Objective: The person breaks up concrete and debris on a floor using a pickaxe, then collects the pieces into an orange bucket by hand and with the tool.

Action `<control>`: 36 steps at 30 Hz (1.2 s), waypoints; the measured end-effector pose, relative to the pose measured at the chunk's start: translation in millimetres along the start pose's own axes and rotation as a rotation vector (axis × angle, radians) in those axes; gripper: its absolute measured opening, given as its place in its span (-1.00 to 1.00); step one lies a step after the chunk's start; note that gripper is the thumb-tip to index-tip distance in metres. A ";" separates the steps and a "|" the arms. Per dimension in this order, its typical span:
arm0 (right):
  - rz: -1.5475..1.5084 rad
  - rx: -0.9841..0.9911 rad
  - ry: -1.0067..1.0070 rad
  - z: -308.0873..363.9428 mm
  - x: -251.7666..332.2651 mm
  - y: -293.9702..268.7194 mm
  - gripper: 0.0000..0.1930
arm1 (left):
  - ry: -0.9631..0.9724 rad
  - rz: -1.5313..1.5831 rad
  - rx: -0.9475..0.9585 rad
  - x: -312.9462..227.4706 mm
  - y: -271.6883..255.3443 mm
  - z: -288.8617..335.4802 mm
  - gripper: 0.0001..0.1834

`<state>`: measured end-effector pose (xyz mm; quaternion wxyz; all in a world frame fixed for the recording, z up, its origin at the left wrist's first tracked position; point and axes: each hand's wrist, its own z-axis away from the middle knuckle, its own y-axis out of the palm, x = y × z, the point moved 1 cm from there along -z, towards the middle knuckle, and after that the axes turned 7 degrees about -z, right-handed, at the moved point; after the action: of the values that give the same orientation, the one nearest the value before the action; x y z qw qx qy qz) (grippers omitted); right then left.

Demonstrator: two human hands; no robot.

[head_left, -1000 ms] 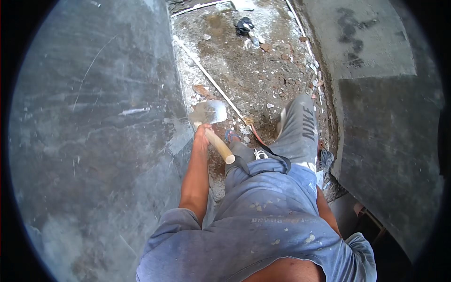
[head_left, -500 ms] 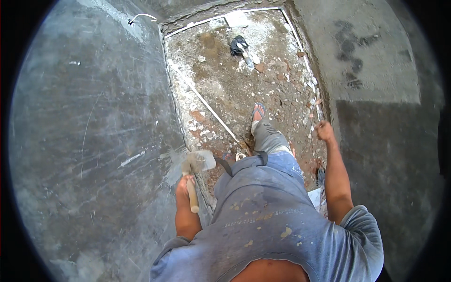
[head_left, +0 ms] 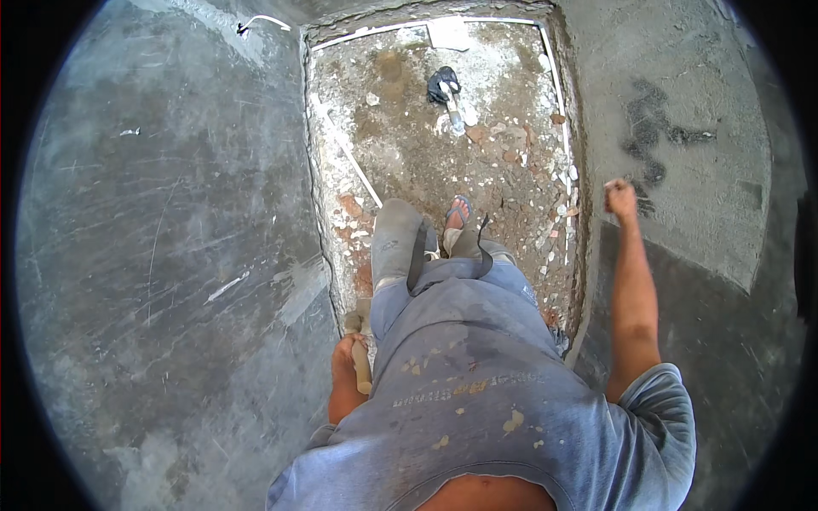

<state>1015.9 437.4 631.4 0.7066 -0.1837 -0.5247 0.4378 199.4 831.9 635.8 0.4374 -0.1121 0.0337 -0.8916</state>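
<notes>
In my left hand (head_left: 342,351), low beside my left hip, is a short wooden-handled tool (head_left: 363,368). My fingers are wrapped round its pale handle. Its head points forward past the hand, partly lost against the pit's edge and my clothes, so its exact kind is hard to tell. Out to the right, my right hand (head_left: 621,198) is raised clear of my body above the grey floor, fingers curled in, with nothing visible in it. My feet are in a shallow dug-out pit (head_left: 409,162) of soil and rubble; one sandalled foot (head_left: 458,210) shows in front.
White pipes (head_left: 556,94) line the pit's far and right sides; a white strip (head_left: 351,157) lies at its left. Ahead are a black plastic bag (head_left: 443,83) and a white slab (head_left: 448,34). Grey concrete floor (head_left: 162,255) borders the pit; a bent white tube (head_left: 266,20) sticks up far left.
My left leg has come forward into view. My left hand has dropped back with the tool, whose broad head is less visible. My right hand has swung forward and outward.
</notes>
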 end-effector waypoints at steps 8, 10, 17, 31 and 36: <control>0.427 0.755 0.060 183.0 -81.3 164.5 -0.70 | 0.011 0.083 -0.091 -47.0 45.3 37.9 -0.67; 0.535 0.801 -0.067 205.0 -112.8 190.0 -0.72 | 0.013 -0.001 -0.047 -88.1 54.9 51.9 -0.91; 0.029 0.352 0.462 149.0 -103.2 134.9 -0.77 | 0.104 -0.246 0.039 -218.7 17.8 11.8 -0.85; -0.376 -0.217 0.310 119.0 186.2 256.1 -0.77 | 0.358 -0.669 -0.138 -565.2 -46.7 72.1 -0.85; -0.114 -0.093 0.608 257.1 56.9 366.6 -0.66 | 0.502 -0.728 -0.038 -607.5 33.3 110.6 -0.86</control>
<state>631.5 633.5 499.0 0.8453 -0.3086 -0.3183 0.2980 610.4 1294.0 634.6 0.0710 0.0955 0.1136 -0.9864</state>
